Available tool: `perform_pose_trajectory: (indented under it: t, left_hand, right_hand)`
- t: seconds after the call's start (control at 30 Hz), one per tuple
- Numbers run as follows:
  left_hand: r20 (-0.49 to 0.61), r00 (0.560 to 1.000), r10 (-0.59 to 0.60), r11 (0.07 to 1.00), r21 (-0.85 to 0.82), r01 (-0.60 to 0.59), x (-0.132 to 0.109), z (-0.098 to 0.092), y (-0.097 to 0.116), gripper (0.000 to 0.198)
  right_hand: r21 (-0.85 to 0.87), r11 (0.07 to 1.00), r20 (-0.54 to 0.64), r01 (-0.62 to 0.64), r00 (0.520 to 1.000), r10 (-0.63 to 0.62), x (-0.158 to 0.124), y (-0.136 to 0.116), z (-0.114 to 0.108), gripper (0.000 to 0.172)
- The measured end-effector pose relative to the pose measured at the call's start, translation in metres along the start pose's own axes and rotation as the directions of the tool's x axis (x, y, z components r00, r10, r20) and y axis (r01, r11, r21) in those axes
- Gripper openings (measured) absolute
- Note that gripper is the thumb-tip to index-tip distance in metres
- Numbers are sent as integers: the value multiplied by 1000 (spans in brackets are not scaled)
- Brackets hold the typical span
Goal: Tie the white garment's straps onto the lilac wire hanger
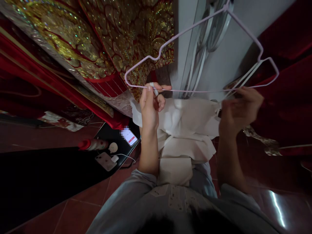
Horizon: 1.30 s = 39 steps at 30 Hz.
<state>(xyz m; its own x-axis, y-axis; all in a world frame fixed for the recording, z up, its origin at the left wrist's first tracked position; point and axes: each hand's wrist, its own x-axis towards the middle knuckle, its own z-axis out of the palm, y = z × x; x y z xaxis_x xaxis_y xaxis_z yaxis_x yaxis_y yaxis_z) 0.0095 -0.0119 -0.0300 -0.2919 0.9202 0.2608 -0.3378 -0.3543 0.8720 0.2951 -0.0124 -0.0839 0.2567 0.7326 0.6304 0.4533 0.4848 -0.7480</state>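
A pale pink wire hanger [192, 27] is held up in front of me, its hook end toward the top of the view. Near the left end of its bottom bar, my left hand [151, 100] pinches the wire, with a white band round one finger. My right hand [243, 105] is closed at the right part of the same bar, its fingers slightly blurred. Cream cloth [190, 117] lies over my lap, below the bar and between my forearms. A thin white strap or cord [246, 74] runs from the hanger's right shoulder down toward my right hand.
Gold-sequinned and red garments [97, 39] hang at the left. White hangers [203, 48] are against the pale wall ahead. Dark red cloth [287, 87] hangs at the right. A black surface [73, 169] at lower left bears a lit phone [130, 138], another phone [106, 161] and a bottle [94, 144].
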Motion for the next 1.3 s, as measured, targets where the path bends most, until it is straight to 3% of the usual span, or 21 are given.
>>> perform_pose_trajectory:
  t: [0.07,0.1,0.23,0.4,0.6,0.67,0.77,0.83,0.93,1.0,1.03,1.07,1.1,1.17,1.23,1.3]
  left_hand:
    - [-21,1000,2,1000,7,-1,1,1,-4,55]
    - [-19,1000,7,1000,0,-7,1,1,-6,55]
    - [27,998,65,992,-110,-61,3,0,-16,56]
    - [13,1000,13,986,-168,-10,6,-4,-17,45]
    - [-36,997,-62,993,-105,58,10,-6,-3,42]
    - [-32,995,-99,991,-96,95,10,-6,-1,44]
    - [-28,993,-117,989,-95,113,9,-6,0,45]
    - [-30,995,-97,990,-106,94,7,-6,0,46]
    - [-35,996,-78,988,-133,72,5,-4,-1,47]
    - [-44,993,-105,987,-130,99,4,-1,-2,47]
    - [-50,991,-125,985,-124,118,4,0,-1,47]
    - [-57,988,-143,984,-119,135,4,2,-1,47]
    - [-64,986,-154,982,-117,146,3,4,-1,47]
    - [-67,985,-161,981,-123,152,2,7,0,47]
    - [-52,987,-151,980,-139,143,-1,8,0,46]
    - [-22,991,-130,982,-143,126,-3,7,-1,45]
  right_hand:
    - [15,999,-267,34,963,-29,0,11,-6,36]
    - [23,999,-305,24,952,-16,1,13,-8,33]
    - [82,993,-135,-89,986,100,6,2,1,31]
    - [236,967,-178,-99,974,143,16,-24,19,32]
    - [334,942,-166,-34,981,95,22,-54,6,19]
    - [345,939,-155,22,987,33,37,-51,-1,24]
    - [349,927,-198,135,978,-68,74,-17,-9,43]
    - [439,845,-389,307,912,-129,98,17,-14,51]
    - [472,793,-539,385,838,-87,107,51,-18,37]
    - [394,813,-644,430,760,-90,92,46,-17,29]
    - [364,827,-660,429,745,-96,79,36,-15,27]
    - [312,815,-719,488,682,-133,66,22,-12,26]
    - [270,833,-700,483,692,-174,52,7,-8,22]
    - [204,917,-546,342,817,-183,27,-21,0,16]
    - [148,967,-261,206,951,-163,12,-39,6,37]
    - [100,989,22,105,994,-108,6,-44,9,47]
